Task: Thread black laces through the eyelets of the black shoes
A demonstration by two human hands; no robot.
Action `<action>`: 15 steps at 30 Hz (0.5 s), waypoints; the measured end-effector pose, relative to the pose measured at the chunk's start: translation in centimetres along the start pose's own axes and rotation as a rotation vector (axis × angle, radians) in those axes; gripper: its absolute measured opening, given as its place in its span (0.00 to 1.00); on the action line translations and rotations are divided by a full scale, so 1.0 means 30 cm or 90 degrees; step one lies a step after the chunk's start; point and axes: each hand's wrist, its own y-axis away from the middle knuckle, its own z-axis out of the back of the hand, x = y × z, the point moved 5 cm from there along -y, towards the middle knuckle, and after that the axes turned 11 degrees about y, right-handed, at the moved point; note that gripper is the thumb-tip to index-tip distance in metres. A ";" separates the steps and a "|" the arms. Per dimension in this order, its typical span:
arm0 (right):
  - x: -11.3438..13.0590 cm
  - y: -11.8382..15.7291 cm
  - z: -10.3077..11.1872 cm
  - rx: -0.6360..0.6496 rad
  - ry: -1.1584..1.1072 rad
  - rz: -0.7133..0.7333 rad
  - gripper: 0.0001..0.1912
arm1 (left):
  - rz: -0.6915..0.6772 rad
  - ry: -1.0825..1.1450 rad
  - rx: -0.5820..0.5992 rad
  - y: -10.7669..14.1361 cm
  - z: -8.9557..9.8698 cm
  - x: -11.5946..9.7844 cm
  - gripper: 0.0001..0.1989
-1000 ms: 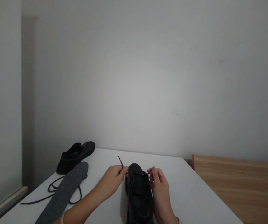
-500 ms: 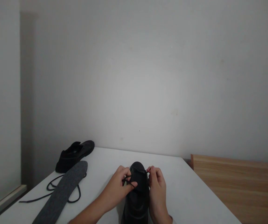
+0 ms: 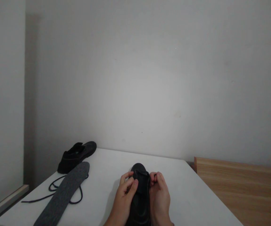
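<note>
In front of me a black shoe (image 3: 140, 204) stands on the white table, its toe pointing away. My left hand (image 3: 126, 194) is closed at the shoe's left side, thumb over the eyelet flap and fingers along its outer edge. On the other side, my right hand (image 3: 159, 196) is closed with curled fingertips beside the eyelets, and a bit of dark shoelace (image 3: 155, 176) shows between them. Part of the lace crosses the top of the shoe near the toe. What lies under my left fingers is mostly hidden.
A second black shoe (image 3: 77, 156) lies at the table's back left. Nearer, a grey insole-like strip (image 3: 64, 196) rests over a loose black shoelace (image 3: 36, 200). The white table (image 3: 192, 201) meets a wall (image 3: 140, 78); a wooden board (image 3: 239, 188) stands to the right.
My left hand has moved from over the shoe's tongue to its left edge, its forearm now steeper. The lace ends seen crossing beneath it are out of sight. My right hand has turned slightly.
</note>
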 end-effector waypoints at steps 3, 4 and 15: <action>-0.009 -0.002 -0.003 -0.009 -0.056 -0.021 0.19 | 0.000 -0.012 -0.041 0.013 -0.005 -0.009 0.26; -0.011 -0.002 -0.004 -0.010 -0.076 -0.028 0.19 | -0.001 -0.018 -0.050 0.018 -0.007 -0.011 0.26; 0.005 -0.004 -0.016 -0.028 -0.099 -0.006 0.19 | -0.031 -0.014 -0.172 0.050 -0.005 0.010 0.26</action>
